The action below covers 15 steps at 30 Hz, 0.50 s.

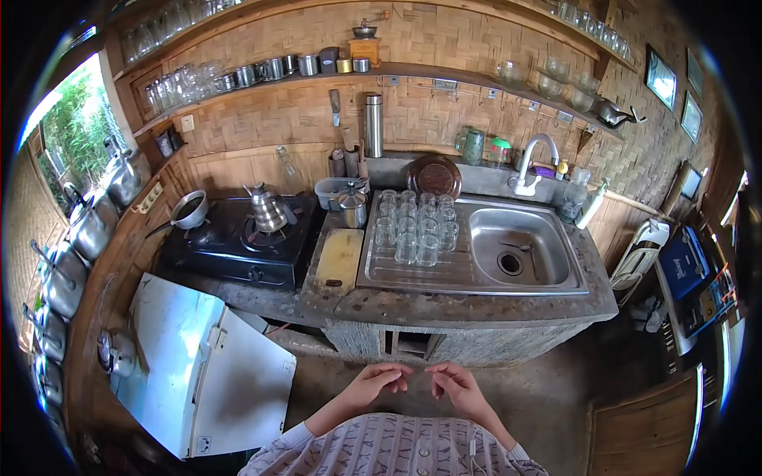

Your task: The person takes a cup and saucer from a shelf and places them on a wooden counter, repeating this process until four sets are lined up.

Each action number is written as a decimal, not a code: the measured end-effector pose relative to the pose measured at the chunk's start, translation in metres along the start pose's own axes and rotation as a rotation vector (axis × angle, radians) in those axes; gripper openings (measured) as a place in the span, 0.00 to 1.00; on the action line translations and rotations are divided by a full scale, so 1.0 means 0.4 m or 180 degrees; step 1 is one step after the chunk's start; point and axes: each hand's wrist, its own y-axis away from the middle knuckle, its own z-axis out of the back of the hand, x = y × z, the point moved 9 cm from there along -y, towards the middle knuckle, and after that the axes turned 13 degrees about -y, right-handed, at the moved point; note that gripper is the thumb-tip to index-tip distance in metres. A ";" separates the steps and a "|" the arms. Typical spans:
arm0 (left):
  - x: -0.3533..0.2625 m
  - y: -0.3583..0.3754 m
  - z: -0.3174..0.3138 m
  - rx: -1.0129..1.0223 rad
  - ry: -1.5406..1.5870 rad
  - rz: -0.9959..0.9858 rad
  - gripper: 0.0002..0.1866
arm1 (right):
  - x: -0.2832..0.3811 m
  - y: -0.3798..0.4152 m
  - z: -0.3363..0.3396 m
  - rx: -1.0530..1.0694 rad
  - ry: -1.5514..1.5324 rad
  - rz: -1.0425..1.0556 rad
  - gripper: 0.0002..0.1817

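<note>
My left hand and my right hand are held in front of my body, fingertips facing each other with a small gap between. Both are empty, with fingers loosely bent and apart. Neither touches anything; the counter front is beyond them. On the sink's ribbed drainboard, several clear glass mugs are grouped close together. To their right is the steel sink basin under a white faucet. A yellowish cutting board lies left of the drainboard.
On the left, a black gas stove carries a gooseneck kettle and a saucepan. A white refrigerator stands below it. Large kettles line the window side. A wall shelf holds cups and glassware. A soap bottle stands right of the sink.
</note>
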 end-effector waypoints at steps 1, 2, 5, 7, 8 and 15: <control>-0.001 -0.015 0.006 -0.0020 -0.0004 0.0095 0.14 | 0.015 -0.015 0.013 -0.0107 0.0077 0.0084 0.10; 0.000 -0.033 0.013 -0.0042 -0.0007 0.0180 0.14 | 0.018 -0.030 0.023 -0.0124 0.0080 0.0082 0.10; 0.011 -0.079 0.021 0.0109 0.0178 0.0285 0.14 | 0.035 -0.074 0.063 -0.0228 0.0008 0.0197 0.10; 0.014 -0.111 0.025 0.0160 0.0394 0.0223 0.14 | 0.042 -0.102 0.092 -0.0295 -0.0001 0.0223 0.09; 0.013 -0.126 0.026 0.0213 0.0604 0.0150 0.14 | 0.047 -0.115 0.104 -0.0298 -0.0020 0.0207 0.09; -0.005 -0.280 0.097 0.0011 0.0577 0.0098 0.17 | 0.139 -0.241 0.235 -0.0363 0.0146 0.0215 0.09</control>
